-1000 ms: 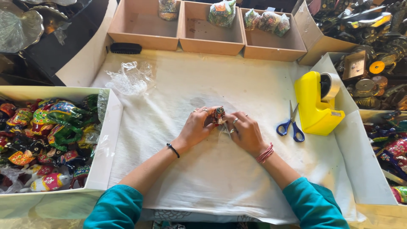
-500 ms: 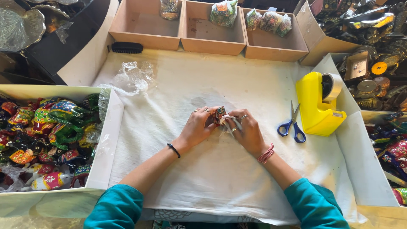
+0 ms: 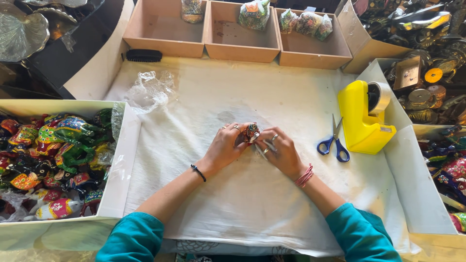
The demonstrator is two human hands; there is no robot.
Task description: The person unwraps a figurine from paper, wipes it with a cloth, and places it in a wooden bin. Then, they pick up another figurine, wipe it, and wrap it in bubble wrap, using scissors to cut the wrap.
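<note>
White cloth (image 3: pixel 252 194) covers the worktable, with three open wooden compartments (image 3: pixel 238 34) along its far edge and a white box of painted figurines (image 3: pixel 53 160) at the left. At the cloth's centre, the left hand (image 3: pixel 225 148) and right hand (image 3: pixel 281 153) meet, fingers closed together around a small multicoloured figurine (image 3: pixel 252 131) held just above the surface in what appears to be clear wrapping. Blue-handled scissors (image 3: pixel 334 143) and a yellow tape dispenser (image 3: pixel 361 119) lie to the right, crumpled clear plastic (image 3: pixel 150 90) to the upper left.
</note>
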